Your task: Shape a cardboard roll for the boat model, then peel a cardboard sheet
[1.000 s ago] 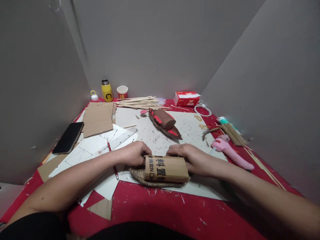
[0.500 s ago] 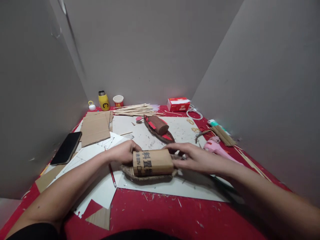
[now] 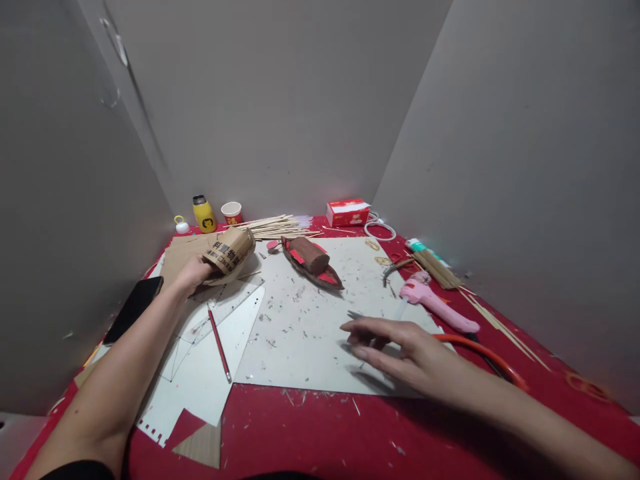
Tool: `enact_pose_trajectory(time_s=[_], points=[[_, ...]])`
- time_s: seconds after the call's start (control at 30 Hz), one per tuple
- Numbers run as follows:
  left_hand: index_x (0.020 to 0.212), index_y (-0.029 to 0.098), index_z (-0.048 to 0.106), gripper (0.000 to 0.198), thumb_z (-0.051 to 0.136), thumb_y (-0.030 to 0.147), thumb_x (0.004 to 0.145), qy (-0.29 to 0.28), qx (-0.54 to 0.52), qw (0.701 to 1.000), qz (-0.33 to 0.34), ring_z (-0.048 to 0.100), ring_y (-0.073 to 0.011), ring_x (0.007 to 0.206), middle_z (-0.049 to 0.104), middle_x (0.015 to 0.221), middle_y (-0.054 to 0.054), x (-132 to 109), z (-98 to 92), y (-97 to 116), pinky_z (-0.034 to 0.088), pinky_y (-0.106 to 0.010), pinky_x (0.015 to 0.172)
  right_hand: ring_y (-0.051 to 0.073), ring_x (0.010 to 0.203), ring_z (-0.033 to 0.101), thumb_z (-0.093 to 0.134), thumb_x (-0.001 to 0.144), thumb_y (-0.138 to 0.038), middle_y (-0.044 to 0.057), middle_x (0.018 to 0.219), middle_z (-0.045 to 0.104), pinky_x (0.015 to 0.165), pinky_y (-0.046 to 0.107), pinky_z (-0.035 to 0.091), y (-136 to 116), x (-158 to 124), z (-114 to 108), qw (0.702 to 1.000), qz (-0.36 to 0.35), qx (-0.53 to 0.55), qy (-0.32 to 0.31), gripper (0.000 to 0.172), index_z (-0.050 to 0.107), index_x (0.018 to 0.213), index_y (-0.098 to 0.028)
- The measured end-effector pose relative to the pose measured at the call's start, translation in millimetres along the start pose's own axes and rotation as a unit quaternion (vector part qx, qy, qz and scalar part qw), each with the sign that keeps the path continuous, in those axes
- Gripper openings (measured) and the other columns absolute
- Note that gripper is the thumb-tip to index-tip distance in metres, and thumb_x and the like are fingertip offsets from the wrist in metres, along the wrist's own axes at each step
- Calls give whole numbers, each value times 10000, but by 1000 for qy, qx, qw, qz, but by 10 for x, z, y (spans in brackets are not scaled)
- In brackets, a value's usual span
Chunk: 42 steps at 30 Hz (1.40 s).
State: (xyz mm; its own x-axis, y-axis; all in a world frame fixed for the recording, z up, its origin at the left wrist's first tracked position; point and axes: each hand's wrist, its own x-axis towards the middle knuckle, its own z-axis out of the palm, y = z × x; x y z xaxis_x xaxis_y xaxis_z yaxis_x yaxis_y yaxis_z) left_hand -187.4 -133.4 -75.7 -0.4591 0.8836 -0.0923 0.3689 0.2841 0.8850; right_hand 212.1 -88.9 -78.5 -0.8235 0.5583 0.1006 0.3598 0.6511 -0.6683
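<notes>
Clock centred on mid-board, 12 = away from wearer. Card boat (image 3: 227, 252) is at 10 o'clock, tilted, over the card sheets (image 3: 183, 257) & ruler (image 3: 237, 305); can't tell if it touches them. L hand (image 3: 194, 272) grasps its near end, some fingers hidden by the printed cover. R hand (image 3: 413, 347) is at 4 o'clock over the white board (image 3: 295, 357), fingers loosely curled, thumb apart, nothing seen pinched. A grey tip (image 3: 354, 315) pokes out just past the index; can't tell what tool.

Step in hand, my read: handling the card boat one-handed. To do it well: grip the hull, not just the cover, as card prob. dents or pops loose under squeeze. Level it before it bears wt. Keep it off the pencil (image 3: 219, 343) (approx 8–9 o'clock), which could roll, & clear of the brown boat (image 3: 314, 257) at 12. R fingers: mind that tip, poss. sharp; also the glue gun (image 3: 443, 308) at 3, maybe hot.
</notes>
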Motion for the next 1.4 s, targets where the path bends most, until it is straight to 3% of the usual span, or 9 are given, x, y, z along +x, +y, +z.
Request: enact_pose_trajectory(time_s=[0.17,0.5,1.07,1.27,1.4], points=[[1169,161,586,301,579,317,912,48,21,998,-32,620,-225,985,604,1186,-90,39,30,-30,542,-411,819,220,881,696,493,923,-399,115,1008,724,785,375,579,47,37,143,1000,-31,-2,-7,347,634,1141,-168],[1134,135,604,307,600,328,895,55,108,989,-82,625,-245,973,618,1148,-69,4,177,77,544,-406,802,223,939,702,492,934,-299,109,1054,729,816,368,573,133,-41,245,992,-109,-68,20,274,651,1125,-183],[1185,155,576,328,595,318,901,16,148,985,-86,615,-237,1011,597,1197,-92,198,224,-56,534,-428,833,221,921,703,449,950,-304,106,1042,728,798,361,573,114,-27,245,991,-103,-80,-25,290,654,1107,-173],[1173,147,583,326,593,327,901,-3,153,983,-97,620,-238,990,605,1178,-85,148,206,4,540,-418,816,213,915,702,461,944,-286,91,1035,730,797,337,569,103,-39,241,991,-103,-83,-18,263,657,1096,-198],[1130,140,593,286,583,323,910,-20,156,983,-98,637,-196,900,629,1097,-79,91,173,66,554,-377,755,204,894,704,453,951,-292,83,1021,732,763,313,567,106,-43,245,990,-110,-86,-21,255,660,1072,-208]])
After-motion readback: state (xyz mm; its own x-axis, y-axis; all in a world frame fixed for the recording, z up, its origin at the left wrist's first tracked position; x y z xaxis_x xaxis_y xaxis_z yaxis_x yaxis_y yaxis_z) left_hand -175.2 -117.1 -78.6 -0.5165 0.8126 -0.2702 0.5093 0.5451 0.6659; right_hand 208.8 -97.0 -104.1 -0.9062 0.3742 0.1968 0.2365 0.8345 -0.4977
